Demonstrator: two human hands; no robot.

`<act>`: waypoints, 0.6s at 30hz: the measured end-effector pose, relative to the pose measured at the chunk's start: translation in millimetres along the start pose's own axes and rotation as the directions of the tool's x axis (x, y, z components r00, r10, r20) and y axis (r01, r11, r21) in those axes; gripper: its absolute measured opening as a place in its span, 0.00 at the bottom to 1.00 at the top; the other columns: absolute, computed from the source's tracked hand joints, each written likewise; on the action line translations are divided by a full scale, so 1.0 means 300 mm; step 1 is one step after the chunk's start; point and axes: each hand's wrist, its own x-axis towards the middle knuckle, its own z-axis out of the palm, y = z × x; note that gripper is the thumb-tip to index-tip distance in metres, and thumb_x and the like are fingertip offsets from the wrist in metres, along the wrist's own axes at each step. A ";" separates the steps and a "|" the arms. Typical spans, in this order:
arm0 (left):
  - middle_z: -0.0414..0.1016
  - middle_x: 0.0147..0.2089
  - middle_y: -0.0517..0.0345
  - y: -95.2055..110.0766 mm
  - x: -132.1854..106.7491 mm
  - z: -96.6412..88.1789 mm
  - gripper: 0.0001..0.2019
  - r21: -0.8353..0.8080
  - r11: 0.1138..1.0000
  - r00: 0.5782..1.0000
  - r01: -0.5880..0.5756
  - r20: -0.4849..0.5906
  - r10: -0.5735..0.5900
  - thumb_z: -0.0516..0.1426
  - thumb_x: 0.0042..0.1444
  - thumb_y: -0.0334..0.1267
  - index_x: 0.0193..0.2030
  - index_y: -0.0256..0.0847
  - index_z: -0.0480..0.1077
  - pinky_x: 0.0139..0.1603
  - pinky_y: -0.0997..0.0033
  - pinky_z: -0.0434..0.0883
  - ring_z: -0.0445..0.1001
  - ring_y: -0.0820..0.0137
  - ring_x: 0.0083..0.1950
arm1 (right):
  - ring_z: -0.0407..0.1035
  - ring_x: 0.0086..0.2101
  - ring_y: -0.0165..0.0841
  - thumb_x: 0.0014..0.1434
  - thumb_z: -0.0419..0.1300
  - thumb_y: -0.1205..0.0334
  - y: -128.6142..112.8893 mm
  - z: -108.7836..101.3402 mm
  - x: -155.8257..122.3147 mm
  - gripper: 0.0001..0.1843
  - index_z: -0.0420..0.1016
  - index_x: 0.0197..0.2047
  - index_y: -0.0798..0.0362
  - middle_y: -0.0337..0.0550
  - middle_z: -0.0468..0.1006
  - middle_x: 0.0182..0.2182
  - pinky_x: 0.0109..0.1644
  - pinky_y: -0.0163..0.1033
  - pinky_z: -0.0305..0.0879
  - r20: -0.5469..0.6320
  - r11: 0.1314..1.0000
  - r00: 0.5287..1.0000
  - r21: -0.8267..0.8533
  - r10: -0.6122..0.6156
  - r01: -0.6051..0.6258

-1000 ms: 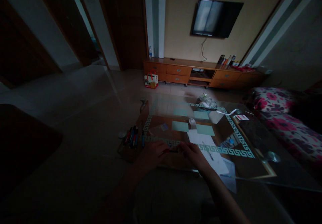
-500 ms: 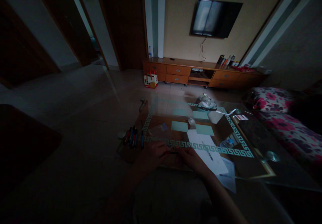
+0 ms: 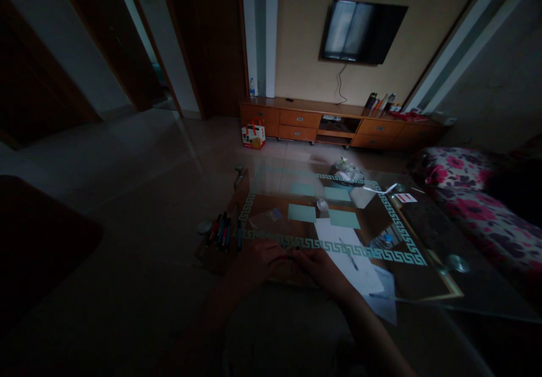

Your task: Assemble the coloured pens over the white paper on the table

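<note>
Observed: glass table [image 3: 423, 236], key-pattern border, spreading out ahead of both hands. White paper sheet [image 3: 339, 241] lies just beyond the right hand [image 3: 322, 267], with pale green cards [image 3: 301, 212] farther out. Loose pens [image 3: 221, 231] sit ahead and to the left of the left hand [image 3: 257, 261]. The hands are drawn together at the table's near edge, each pinching one thin dark pen [image 3: 292, 251] between them (dim light, detail poor).
</note>
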 end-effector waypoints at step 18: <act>0.79 0.40 0.55 -0.012 -0.005 0.009 0.10 0.020 1.000 1.000 0.018 0.007 -0.018 0.54 0.65 0.40 0.44 0.43 0.77 0.46 0.68 0.71 0.76 0.68 0.42 | 0.71 0.31 0.32 0.59 0.59 0.45 -0.018 -0.001 -0.006 0.20 0.82 0.33 0.53 0.40 0.79 0.27 0.35 0.35 0.64 0.016 0.992 0.993 0.028 -0.121 0.120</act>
